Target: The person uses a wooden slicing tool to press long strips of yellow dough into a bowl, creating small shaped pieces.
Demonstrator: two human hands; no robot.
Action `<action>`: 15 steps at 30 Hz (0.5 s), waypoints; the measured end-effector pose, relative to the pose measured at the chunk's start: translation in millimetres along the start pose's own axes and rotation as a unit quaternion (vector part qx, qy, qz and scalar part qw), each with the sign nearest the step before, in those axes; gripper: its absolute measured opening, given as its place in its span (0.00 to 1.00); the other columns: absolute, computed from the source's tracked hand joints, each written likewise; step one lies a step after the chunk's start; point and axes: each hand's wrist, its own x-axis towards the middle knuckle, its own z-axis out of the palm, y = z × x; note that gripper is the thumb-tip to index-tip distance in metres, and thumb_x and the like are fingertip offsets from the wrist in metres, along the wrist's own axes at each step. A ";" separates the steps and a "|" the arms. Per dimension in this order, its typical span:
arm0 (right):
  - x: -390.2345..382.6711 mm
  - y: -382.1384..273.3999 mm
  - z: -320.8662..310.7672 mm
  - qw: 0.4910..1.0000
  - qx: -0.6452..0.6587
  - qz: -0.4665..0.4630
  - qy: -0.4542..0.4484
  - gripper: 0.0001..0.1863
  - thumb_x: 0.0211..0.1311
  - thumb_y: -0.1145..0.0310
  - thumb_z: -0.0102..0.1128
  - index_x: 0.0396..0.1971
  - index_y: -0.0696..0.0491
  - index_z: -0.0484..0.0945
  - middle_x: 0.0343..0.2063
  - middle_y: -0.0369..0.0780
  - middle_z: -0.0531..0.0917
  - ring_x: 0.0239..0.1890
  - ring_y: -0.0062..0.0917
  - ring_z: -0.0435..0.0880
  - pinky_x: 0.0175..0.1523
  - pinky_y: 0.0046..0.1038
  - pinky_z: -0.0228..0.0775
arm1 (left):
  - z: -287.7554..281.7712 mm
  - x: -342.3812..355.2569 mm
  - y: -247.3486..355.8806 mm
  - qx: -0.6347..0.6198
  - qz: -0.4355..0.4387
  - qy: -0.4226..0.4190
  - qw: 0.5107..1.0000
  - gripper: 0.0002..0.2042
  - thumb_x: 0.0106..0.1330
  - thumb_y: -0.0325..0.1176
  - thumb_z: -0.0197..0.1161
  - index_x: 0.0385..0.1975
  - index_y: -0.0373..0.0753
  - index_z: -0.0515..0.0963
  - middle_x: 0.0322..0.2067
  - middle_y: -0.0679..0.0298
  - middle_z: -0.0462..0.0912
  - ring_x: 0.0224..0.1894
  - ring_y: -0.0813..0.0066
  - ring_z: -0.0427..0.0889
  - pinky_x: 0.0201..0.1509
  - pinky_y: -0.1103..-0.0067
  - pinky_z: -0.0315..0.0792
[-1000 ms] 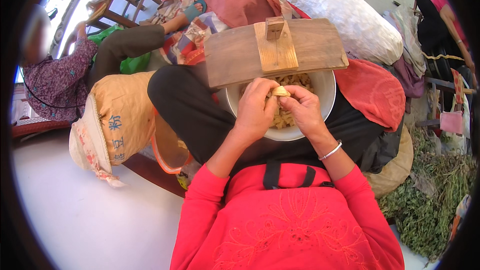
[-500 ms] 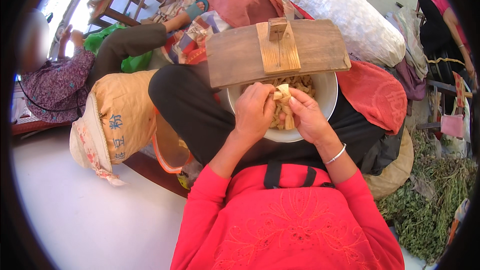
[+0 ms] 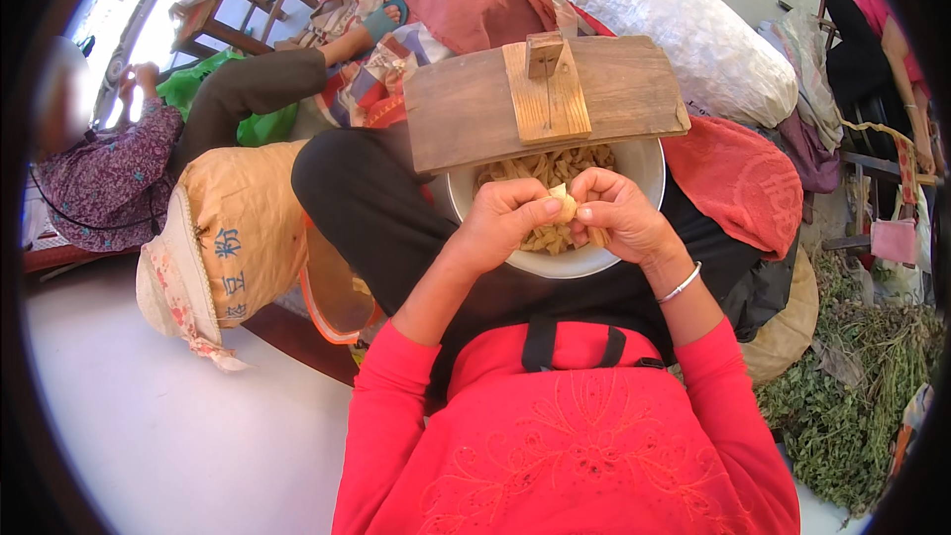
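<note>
Over a white bowl in my lap, both hands meet at a pale tan folded strip. My left hand pinches it between thumb and fingers from one side. From the other side my right hand, with a bangle at the wrist, grips the strip, and a tail of it shows below the fingers. More tan strips of the same look fill the bowl. A wooden board with an upright block and a thin blade-like piece lies across the bowl's far rim. What the strips are made of I cannot tell.
A red cloth drapes at the bowl's right. A brown sack with a straw hat stands left, beside a seated person. A white bulging sack lies behind the board. Dried green plants are heaped at right.
The tan strip has turned and bunched up between my fingertips, its tail less visible. My right hand has shifted slightly outward and bent at the wrist. The bowl and board stay in place.
</note>
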 end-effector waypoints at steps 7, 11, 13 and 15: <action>-9.8 -50.0 -10.0 0.964 -0.265 0.025 0.019 0.05 0.53 0.78 0.66 0.30 0.56 0.79 0.24 0.32 0.80 0.23 0.12 0.76 0.29 0.14 0.68 | -4.2 -23.7 10.6 -0.270 -0.059 0.050 0.960 0.08 0.65 0.30 0.59 0.23 0.38 0.72 0.15 0.74 0.63 0.17 0.87 0.56 0.20 0.85 0.51; -17.1 -59.6 -7.8 0.956 -0.291 0.031 0.009 0.06 0.52 0.79 0.66 0.30 0.57 0.79 0.26 0.32 0.79 0.25 0.12 0.75 0.32 0.16 0.68 | 2.0 -38.5 12.8 -0.317 -0.028 0.060 0.946 0.09 0.65 0.30 0.59 0.22 0.38 0.72 0.16 0.74 0.65 0.16 0.88 0.55 0.19 0.85 0.50; -17.1 -54.7 1.4 0.951 -0.307 0.009 0.025 0.05 0.53 0.78 0.65 0.30 0.57 0.79 0.23 0.30 0.77 0.24 0.10 0.71 0.30 0.15 0.64 | -23.0 -41.5 -7.9 -0.143 -0.057 0.043 0.987 0.06 0.65 0.31 0.59 0.28 0.37 0.75 0.19 0.70 0.70 0.19 0.82 0.64 0.23 0.84 0.57; -15.8 -50.1 13.7 0.937 -0.345 -0.017 0.045 0.04 0.55 0.77 0.63 0.31 0.57 0.79 0.22 0.28 0.74 0.25 0.08 0.68 0.29 0.14 0.60 | -29.8 -37.2 -5.5 0.106 0.014 0.085 0.991 0.06 0.64 0.32 0.60 0.33 0.36 0.76 0.24 0.66 0.75 0.24 0.74 0.71 0.29 0.81 0.63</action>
